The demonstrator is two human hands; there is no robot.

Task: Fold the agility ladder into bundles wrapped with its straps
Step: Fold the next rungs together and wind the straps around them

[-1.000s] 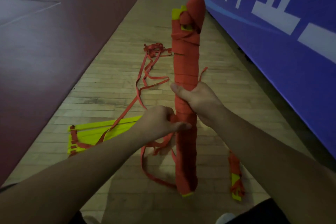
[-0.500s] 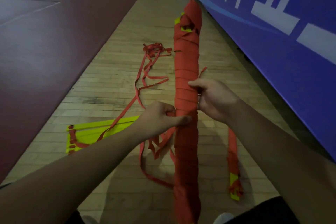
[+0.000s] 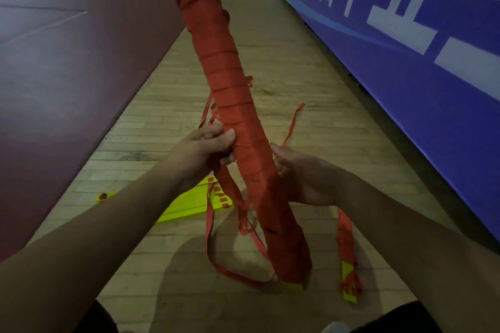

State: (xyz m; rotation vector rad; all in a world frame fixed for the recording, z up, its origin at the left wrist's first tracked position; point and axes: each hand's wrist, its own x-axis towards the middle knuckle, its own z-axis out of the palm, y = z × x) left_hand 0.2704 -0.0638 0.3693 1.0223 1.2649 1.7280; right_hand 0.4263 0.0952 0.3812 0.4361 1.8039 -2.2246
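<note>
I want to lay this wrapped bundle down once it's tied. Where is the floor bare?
Bare wood floor runs ahead of the wrapped bundle, between the maroon court and the blue banner. A smaller patch lies left of the yellow rungs. Crowded: below the bundle, where loose straps loop, and right, by a small bundle.

We found open wooden floor (image 3: pixel 284 62) beyond the tilted wrapped bundle (image 3: pixel 232 84); a blue banner wall (image 3: pixel 405 116) blocked our right, while yellow rungs (image 3: pixel 186 205) and loose straps (image 3: pixel 207 230) cluttered low left.
</note>
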